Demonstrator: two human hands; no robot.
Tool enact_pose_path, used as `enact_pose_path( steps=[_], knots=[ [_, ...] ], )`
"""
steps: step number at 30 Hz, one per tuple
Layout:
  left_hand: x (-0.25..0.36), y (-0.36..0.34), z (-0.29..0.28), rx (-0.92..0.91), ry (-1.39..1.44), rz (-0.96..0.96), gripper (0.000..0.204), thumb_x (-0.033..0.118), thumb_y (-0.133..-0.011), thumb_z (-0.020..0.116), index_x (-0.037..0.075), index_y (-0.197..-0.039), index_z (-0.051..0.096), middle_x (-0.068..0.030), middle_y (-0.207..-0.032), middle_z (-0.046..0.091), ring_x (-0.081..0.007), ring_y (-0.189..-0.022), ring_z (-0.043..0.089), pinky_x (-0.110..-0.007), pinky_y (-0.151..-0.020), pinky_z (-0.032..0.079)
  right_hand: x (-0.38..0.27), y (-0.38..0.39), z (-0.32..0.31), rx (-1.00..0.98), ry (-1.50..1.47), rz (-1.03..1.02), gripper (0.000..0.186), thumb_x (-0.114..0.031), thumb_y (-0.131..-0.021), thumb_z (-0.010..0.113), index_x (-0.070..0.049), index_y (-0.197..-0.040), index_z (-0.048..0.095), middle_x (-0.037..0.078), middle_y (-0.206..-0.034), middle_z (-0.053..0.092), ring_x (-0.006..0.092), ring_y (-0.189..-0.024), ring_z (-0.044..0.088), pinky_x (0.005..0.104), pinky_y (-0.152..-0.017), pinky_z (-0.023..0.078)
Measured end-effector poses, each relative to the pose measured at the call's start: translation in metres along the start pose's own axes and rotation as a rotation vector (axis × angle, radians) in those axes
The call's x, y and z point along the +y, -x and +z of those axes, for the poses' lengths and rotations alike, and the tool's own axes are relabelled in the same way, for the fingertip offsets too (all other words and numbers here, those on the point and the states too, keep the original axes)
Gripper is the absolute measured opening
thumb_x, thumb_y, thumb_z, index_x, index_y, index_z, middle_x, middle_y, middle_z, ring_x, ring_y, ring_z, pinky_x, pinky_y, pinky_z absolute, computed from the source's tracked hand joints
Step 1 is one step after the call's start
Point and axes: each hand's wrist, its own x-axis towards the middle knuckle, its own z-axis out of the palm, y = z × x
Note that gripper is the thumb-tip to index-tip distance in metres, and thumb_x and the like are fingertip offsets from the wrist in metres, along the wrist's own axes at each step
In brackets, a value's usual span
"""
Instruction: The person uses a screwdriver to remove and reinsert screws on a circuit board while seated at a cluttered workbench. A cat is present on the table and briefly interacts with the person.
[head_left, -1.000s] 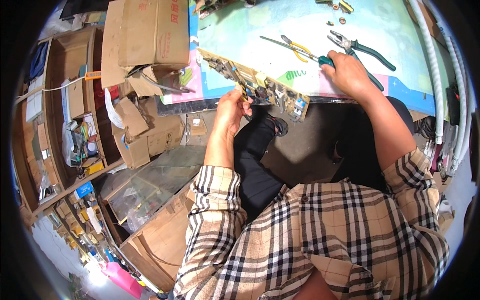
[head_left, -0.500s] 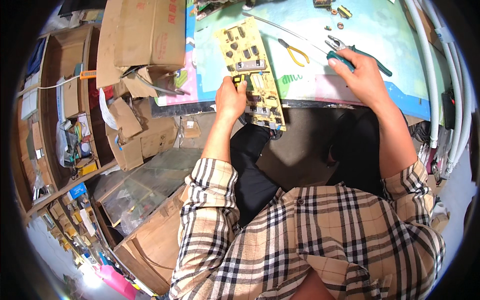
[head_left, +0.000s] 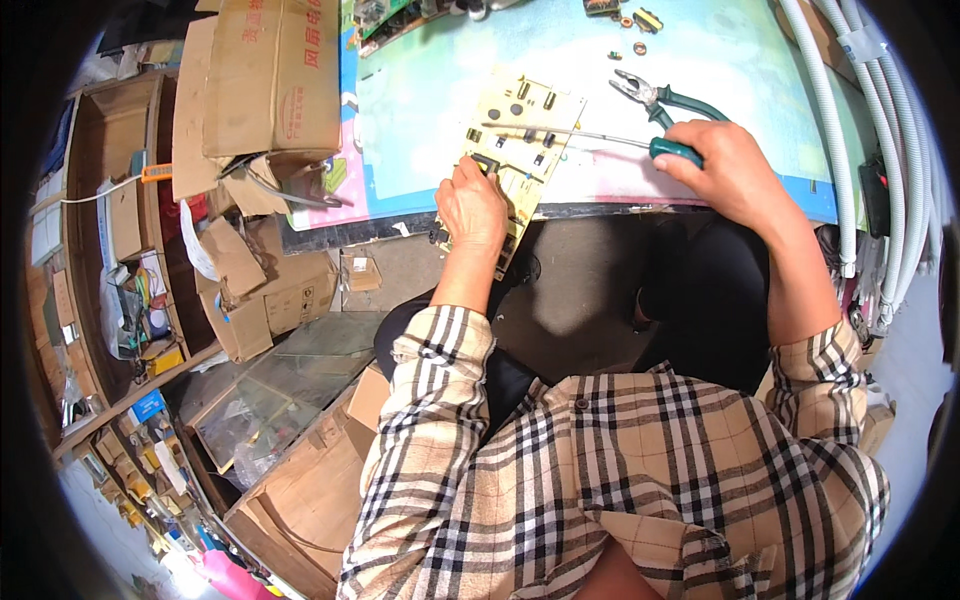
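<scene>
Plaid sleeves: From where I stand, both are pushed up, leaving the forearms bare.
Left hand: It grasps the circuit board by its lower left side, fingers bent over the components.
Circuit board: Tan, component side up, it slants over the table mat, its lower end reaching past the table's near edge.
Right hand: Closed around the green handle of a long screwdriver.
Screwdriver tip: It lies across the upper part of the board; whether it touches, I can't tell.
Progress: Many components stand on the board, so I judge the handling of it unfinished; what has already been done to it doesn't show.
Combination pliers: Beyond the screwdriver, jaws parted, untouched.
Loose coils: Farther back with small rings; whether they came off this board, I can't say.
Second circuit board: At the far left, apart from both hands.
</scene>
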Motion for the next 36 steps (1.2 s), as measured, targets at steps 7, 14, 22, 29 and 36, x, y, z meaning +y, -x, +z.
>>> enact_pose_path(
  steps=[7,14,22,29,36],
  knots=[
    [0.002,0.01,0.031,0.261,0.073,-0.012,0.031,0.012,-0.087,0.061,-0.004,-0.111,0.05,-0.0234,-0.11,0.057,-0.0419,-0.109,0.053,-0.055,-0.107,0.031,0.0,-0.024,0.01,-0.089,0.257,-0.115,0.028,-0.029,-0.087,0.065,-0.002,-0.094,0.064,0.017,-0.082,0.064,0.0381,-0.081,0.062,0.0466,-0.072,0.049],
    [0.002,0.023,0.045,0.267,0.228,-0.086,0.051,0.01,-0.093,0.054,-0.013,-0.134,0.036,-0.0358,-0.133,0.045,-0.0483,-0.129,0.039,-0.053,-0.114,0.023,0.004,-0.039,0.011,-0.21,0.262,-0.171,0.027,-0.029,-0.089,0.063,-0.002,-0.091,0.066,0.018,-0.077,0.066,0.0376,-0.077,0.065,0.045,-0.072,0.052],
    [0.003,0.032,0.044,0.318,0.247,-0.06,0.051,0.011,-0.094,0.052,-0.014,-0.135,0.036,-0.0362,-0.135,0.044,-0.0493,-0.13,0.038,-0.052,-0.114,0.025,0.01,-0.05,-0.001,-0.413,0.115,-0.065,0.029,-0.031,-0.091,0.062,-0.002,-0.088,0.068,0.021,-0.074,0.066,0.0333,-0.07,0.064,0.0416,-0.07,0.052],
    [-0.002,0.041,0.035,0.252,0.333,-0.059,0.066,0.023,-0.093,0.059,-0.009,-0.143,0.03,-0.0356,-0.144,0.034,-0.0475,-0.138,0.029,-0.051,-0.116,0.02,0.028,-0.088,-0.01,-0.474,-0.053,-0.198,0.031,-0.031,-0.088,0.065,-0.001,-0.095,0.073,0.015,-0.071,0.066,0.0252,-0.064,0.062,0.0376,-0.066,0.05],
    [0.012,0.045,0.014,0.012,0.258,-0.205,0.104,0.052,-0.079,0.071,0.005,-0.153,0.015,-0.0384,-0.152,0.011,-0.0496,-0.143,0.013,-0.058,-0.115,0.01,0.015,-0.123,-0.024,-0.569,0.179,-0.165,0.033,-0.033,-0.091,0.065,0.0,-0.088,0.07,0.01,-0.062,0.06,0.0215,-0.057,0.057,0.0376,-0.06,0.048]
  ],
)
